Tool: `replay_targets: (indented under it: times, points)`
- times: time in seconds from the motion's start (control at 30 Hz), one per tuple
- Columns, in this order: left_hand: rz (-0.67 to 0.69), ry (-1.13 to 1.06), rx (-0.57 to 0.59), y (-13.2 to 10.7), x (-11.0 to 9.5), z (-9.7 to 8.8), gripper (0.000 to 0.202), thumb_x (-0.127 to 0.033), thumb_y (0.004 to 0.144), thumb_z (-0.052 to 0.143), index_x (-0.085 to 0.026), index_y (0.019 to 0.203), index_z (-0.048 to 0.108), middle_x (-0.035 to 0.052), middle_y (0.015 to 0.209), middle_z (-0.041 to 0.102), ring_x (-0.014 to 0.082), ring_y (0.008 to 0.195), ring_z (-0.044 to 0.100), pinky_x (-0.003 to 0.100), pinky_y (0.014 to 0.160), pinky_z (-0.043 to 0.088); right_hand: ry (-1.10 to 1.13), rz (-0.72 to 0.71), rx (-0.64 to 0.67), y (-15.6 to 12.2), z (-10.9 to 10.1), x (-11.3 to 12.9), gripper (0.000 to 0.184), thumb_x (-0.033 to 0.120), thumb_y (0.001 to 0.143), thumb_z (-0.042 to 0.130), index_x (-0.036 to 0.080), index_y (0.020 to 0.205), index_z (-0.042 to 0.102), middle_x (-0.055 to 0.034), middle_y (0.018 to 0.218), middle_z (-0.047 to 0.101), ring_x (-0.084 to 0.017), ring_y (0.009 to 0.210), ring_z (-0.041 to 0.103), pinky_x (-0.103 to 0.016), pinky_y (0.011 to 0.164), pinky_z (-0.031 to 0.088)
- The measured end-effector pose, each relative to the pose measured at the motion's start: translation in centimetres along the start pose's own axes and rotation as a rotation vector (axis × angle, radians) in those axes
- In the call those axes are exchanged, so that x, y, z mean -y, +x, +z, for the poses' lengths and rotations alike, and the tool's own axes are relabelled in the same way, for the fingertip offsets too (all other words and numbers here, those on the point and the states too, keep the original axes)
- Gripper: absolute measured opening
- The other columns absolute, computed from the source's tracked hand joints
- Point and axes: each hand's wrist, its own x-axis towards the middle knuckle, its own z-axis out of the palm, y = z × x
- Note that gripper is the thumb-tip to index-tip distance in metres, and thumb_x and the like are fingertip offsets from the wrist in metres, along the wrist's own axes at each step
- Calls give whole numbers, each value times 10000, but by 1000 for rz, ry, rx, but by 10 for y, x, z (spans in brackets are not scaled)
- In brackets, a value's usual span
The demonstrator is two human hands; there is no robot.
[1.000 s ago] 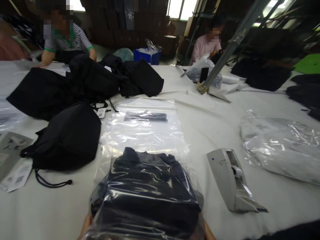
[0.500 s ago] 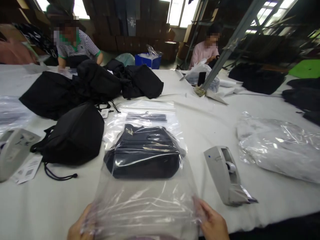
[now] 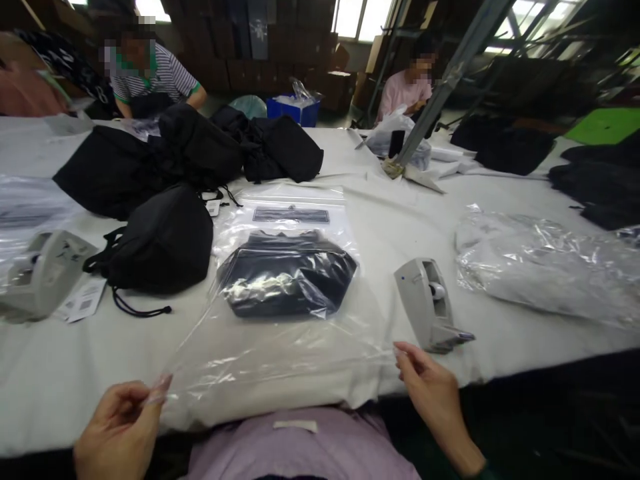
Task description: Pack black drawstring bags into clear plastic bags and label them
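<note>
A clear plastic bag (image 3: pixel 300 357) lies flat on the white-covered table, its near end stretched between my two hands. Inside it sits a folded black fabric bag (image 3: pixel 290 277), under a printed black text box near the zip end. My left hand (image 3: pixel 123 423) pinches the near left corner of the plastic between thumb and fingers. The near right corner is gripped by the fingertips of my right hand (image 3: pixel 430 383). Just beyond that hand stands a grey tape dispenser (image 3: pixel 425 303). Left of the plastic bag rests a black drawstring bag (image 3: pixel 163 243) with a white tag.
More black bags (image 3: pixel 115 170) are heaped at the back left. Another tape dispenser (image 3: pixel 50 273) stands at the left. A pile of clear plastic bags (image 3: pixel 540 267) lies at the right. A slanted metal post (image 3: pixel 435 100) rises beyond. Two people sit across the table.
The near end of the plastic bag is now pulled flatter and wider, my hands farther apart. My view has tipped down, so the table's front edge and a purple garment show.
</note>
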Motion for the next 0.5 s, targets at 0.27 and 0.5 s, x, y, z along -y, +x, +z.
replay_targets:
  times: [0.27,0.5]
  points:
    - [-12,-307,89,-9,3,-7,476,-425,638,828,-183,590,421,-82,545,494,80,512,498,169,495,407,377,41,-201,-27,-7,7,384,441,812,598,148,1060,619,-82,797,743,-223,700,721,-300,687,583]
    - [-108,-292,194,-22,14,-4,539,-585,481,841,-209,631,485,-85,429,479,112,364,469,211,365,373,259,248,20,-28,-8,-33,453,527,628,653,150,860,747,-93,823,761,-266,712,725,-290,637,602]
